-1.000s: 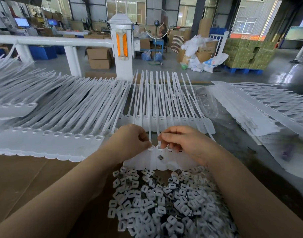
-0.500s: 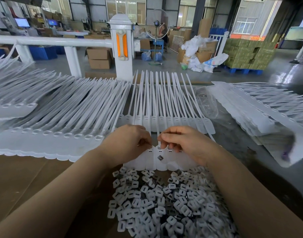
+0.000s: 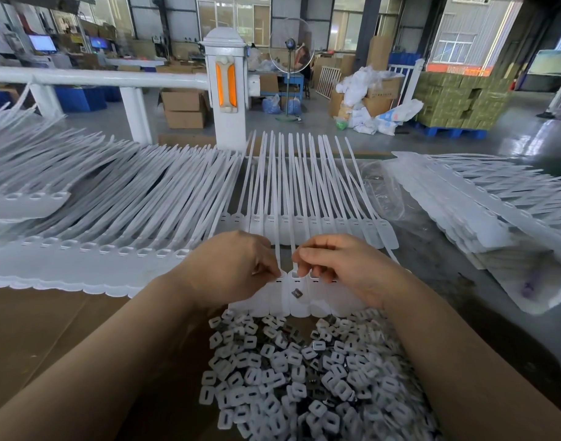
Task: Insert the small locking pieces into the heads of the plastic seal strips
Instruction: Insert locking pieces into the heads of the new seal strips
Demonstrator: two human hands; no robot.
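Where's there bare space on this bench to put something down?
The brown cardboard at lower left is bare, bordered by the left strip row, the left arm and the locking pieces pile. Crowded elsewhere: strips fill the back and right.

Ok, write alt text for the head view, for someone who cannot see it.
Two bare hands, left hand and right hand, work at the heads of a row of white seal strips, above a pile of small locking pieces. More strips are fanned out across the table.

Matt white plastic seal strips (image 3: 291,198), small white plastic locking pieces (image 3: 304,377), brown cardboard sheet (image 3: 34,329)
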